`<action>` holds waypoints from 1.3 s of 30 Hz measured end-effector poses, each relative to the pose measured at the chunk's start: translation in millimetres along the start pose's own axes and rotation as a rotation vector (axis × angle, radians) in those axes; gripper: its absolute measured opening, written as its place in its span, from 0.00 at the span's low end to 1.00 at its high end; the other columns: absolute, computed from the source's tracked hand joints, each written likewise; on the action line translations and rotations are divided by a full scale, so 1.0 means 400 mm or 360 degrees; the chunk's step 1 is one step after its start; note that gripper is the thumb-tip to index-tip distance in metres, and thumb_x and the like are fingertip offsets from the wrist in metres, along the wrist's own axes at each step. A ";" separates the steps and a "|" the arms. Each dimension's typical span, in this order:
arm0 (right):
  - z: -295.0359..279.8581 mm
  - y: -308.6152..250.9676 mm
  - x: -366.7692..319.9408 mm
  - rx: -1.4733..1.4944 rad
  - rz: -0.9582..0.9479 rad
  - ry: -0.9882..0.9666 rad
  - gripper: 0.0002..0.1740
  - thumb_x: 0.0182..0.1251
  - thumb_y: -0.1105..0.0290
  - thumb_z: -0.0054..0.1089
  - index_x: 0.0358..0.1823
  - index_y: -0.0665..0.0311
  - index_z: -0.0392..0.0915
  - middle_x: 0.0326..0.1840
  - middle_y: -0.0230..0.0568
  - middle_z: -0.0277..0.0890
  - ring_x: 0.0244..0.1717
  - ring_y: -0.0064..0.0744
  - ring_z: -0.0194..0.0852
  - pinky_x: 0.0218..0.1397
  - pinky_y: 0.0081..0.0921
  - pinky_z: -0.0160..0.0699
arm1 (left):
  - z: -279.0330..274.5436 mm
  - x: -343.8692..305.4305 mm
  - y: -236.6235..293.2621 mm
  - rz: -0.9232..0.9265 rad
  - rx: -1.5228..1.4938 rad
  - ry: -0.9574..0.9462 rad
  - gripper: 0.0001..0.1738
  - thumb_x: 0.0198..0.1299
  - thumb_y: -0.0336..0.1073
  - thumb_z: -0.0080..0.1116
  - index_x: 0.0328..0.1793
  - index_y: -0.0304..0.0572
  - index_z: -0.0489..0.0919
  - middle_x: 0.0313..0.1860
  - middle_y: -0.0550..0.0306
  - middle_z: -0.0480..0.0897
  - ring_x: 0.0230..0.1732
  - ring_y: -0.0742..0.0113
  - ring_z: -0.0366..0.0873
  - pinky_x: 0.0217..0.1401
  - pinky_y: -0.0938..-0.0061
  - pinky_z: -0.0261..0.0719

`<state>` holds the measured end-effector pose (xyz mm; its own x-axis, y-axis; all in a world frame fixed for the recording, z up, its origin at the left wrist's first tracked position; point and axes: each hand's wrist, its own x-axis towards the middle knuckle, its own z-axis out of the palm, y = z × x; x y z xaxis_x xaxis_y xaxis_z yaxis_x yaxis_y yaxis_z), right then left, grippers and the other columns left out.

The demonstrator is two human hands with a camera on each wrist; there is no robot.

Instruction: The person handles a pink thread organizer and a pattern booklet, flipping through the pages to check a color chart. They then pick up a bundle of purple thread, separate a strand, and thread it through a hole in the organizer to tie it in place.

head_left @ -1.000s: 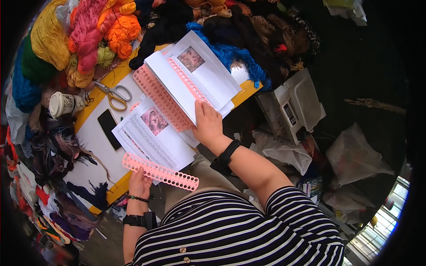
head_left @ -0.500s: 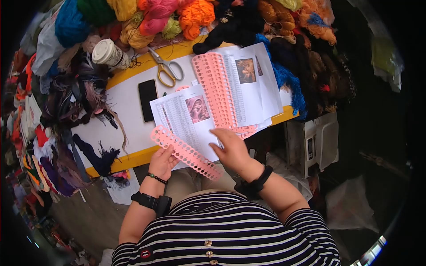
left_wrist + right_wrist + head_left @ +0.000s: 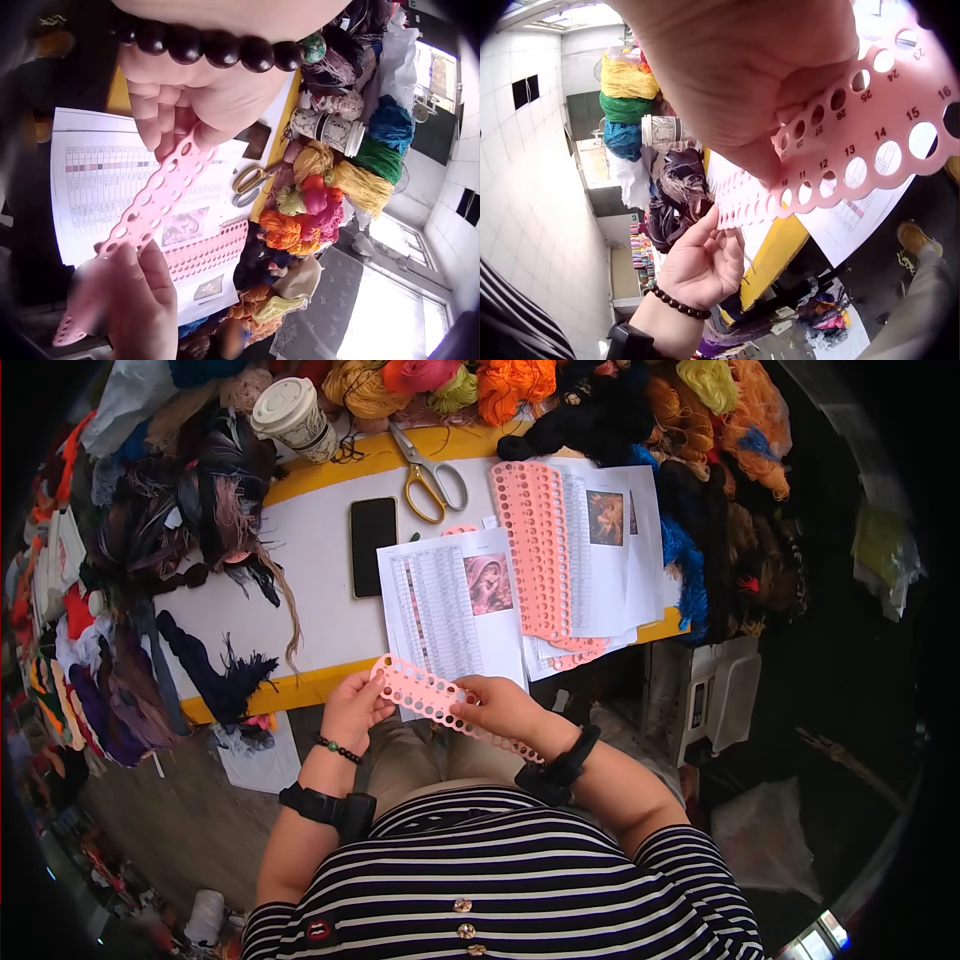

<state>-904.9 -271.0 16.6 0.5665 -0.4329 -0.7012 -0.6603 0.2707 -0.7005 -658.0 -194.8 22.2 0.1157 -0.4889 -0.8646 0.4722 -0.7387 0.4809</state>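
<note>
A pink thread organizer card (image 3: 415, 686) with two rows of punched holes slants across the front of the body, close over the table's near edge. My left hand (image 3: 355, 708) pinches its upper-left end between thumb and fingers. Farther along, my right hand (image 3: 505, 710) grips the card with the thumb on top. Printed numbers run beside the holes of the card (image 3: 870, 142) in the right wrist view. Behind it lies a printed chart sheet (image 3: 440, 625) with a pink picture. More pink cards (image 3: 530, 550) lie on the table to the right, beside further printed sheets (image 3: 610, 585).
Scissors (image 3: 428, 480), a black phone (image 3: 374, 547) and a lidded paper cup (image 3: 295, 418) rest toward the back of the yellow-edged table (image 3: 310, 688). Bright yarn skeins (image 3: 515, 388) line the far side. Dark yarn (image 3: 225, 485) lies left; a scale (image 3: 715, 695) stands right.
My right hand has let go of the sheets and cards on the table and come back to take hold of the card in my left hand. The head view has shifted.
</note>
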 end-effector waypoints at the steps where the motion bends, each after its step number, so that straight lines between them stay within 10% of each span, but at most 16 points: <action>1: 0.013 -0.013 -0.002 -0.0059 -0.0128 0.0087 0.38 0.59 0.56 0.72 0.68 0.64 0.69 0.43 0.46 0.81 0.42 0.41 0.81 0.50 0.33 0.79 | -0.008 -0.004 0.002 0.0006 0.0019 0.0010 0.11 0.70 0.41 0.58 0.49 0.43 0.79 0.37 0.63 0.84 0.34 0.77 0.80 0.41 0.80 0.82; 6: 0.070 -0.085 0.006 -0.0426 -0.0528 0.0327 0.47 0.50 0.56 0.76 0.71 0.58 0.61 0.51 0.50 0.77 0.50 0.53 0.78 0.54 0.41 0.77 | -0.053 -0.014 -0.001 -0.0039 -0.0112 -0.0047 0.11 0.70 0.39 0.58 0.51 0.42 0.79 0.37 0.62 0.84 0.34 0.77 0.80 0.40 0.80 0.82; 14: 0.087 -0.105 0.051 -0.0644 -0.0372 0.0212 0.39 0.51 0.58 0.75 0.64 0.59 0.67 0.50 0.50 0.77 0.50 0.55 0.78 0.51 0.44 0.77 | -0.142 -0.006 -0.013 0.0019 -0.0145 -0.0088 0.15 0.73 0.42 0.53 0.59 0.43 0.77 0.49 0.58 0.83 0.45 0.71 0.81 0.47 0.77 0.80; 21: 0.114 -0.103 0.121 -0.1113 -0.0549 0.0432 0.35 0.50 0.63 0.74 0.62 0.57 0.70 0.48 0.43 0.77 0.52 0.46 0.77 0.55 0.41 0.72 | -0.320 0.082 -0.055 0.0071 -0.0023 0.0395 0.28 0.70 0.42 0.55 0.75 0.50 0.66 0.66 0.56 0.74 0.62 0.63 0.73 0.65 0.64 0.70; 28: 0.152 -0.133 0.194 -0.1162 -0.0450 0.0310 0.34 0.51 0.64 0.73 0.61 0.59 0.71 0.48 0.42 0.77 0.53 0.46 0.77 0.56 0.41 0.72 | -0.501 0.100 -0.043 0.0618 -0.0053 0.1014 0.33 0.67 0.32 0.56 0.78 0.43 0.61 0.69 0.49 0.71 0.60 0.65 0.74 0.56 0.73 0.73; 33: 0.142 -0.133 0.198 -0.1028 -0.0406 0.0291 0.36 0.51 0.64 0.74 0.63 0.58 0.70 0.53 0.44 0.78 0.56 0.49 0.76 0.58 0.41 0.75 | -0.504 0.122 -0.073 0.0681 0.0434 0.0514 0.27 0.67 0.30 0.56 0.72 0.31 0.67 0.70 0.44 0.70 0.67 0.60 0.71 0.69 0.70 0.67; 39: 0.141 -0.121 0.202 -0.1030 -0.0459 0.0311 0.33 0.52 0.66 0.73 0.60 0.59 0.70 0.52 0.41 0.78 0.56 0.46 0.76 0.59 0.40 0.73 | -0.371 0.154 -0.069 0.0929 0.1469 0.0576 0.31 0.61 0.33 0.62 0.72 0.47 0.71 0.73 0.45 0.65 0.69 0.51 0.68 0.72 0.63 0.65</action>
<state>-799.4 -270.6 -13.7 0.7033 -0.5720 -0.4222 -0.6916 -0.4130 -0.5926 -534.2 -135.7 -66.0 0.4211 -0.8168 -0.3942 -0.5384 -0.5749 0.6161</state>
